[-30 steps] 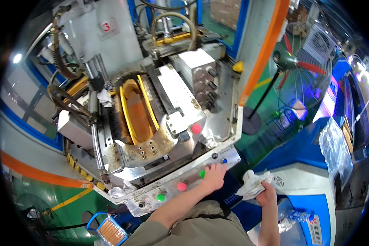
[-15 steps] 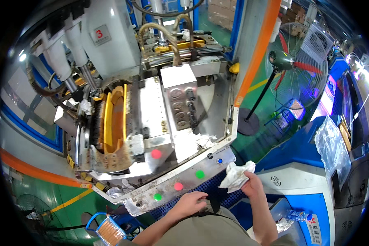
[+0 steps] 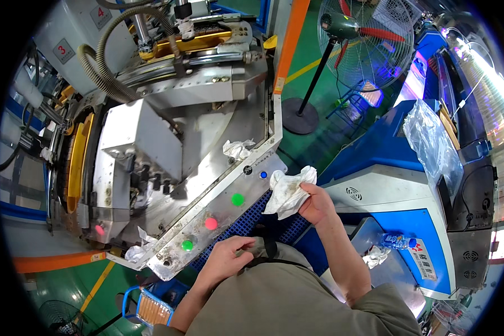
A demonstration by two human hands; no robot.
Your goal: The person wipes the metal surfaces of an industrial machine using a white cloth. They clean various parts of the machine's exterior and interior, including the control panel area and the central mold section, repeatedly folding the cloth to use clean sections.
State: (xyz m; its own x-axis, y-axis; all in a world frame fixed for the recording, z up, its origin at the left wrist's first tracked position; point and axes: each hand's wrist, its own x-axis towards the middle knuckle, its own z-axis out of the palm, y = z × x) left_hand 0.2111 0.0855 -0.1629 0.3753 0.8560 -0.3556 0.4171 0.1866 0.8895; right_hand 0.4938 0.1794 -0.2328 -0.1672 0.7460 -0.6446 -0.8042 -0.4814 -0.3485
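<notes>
My right hand (image 3: 317,205) pinches a crumpled white cloth (image 3: 288,192) with grey-brown smudges on it. The cloth hangs in the air beside the machine's front panel (image 3: 221,213). In front of my body, near that panel's lower end, my left hand (image 3: 227,260) holds nothing visible; its thumb and index finger are apart, the other fingers partly hidden. Green, red and blue buttons are set in the panel. Behind it stands a metal machine with a white box (image 3: 143,134) and yellow curved moulds (image 3: 79,162) at left.
Crumpled white cloths lie on the machine ledge (image 3: 238,149) and near its front corner (image 3: 142,246). A large standing fan (image 3: 341,26) is beyond the orange post. At right is a blue-and-white machine (image 3: 369,193) with clear plastic film (image 3: 431,140) and a bottle (image 3: 397,241). A stool (image 3: 151,307) stands lower left.
My view has turned rightward. The machine's white box and near yellow mould appear farther left, with the box at a different angle. The cloth stays in my right hand, now spread wider.
</notes>
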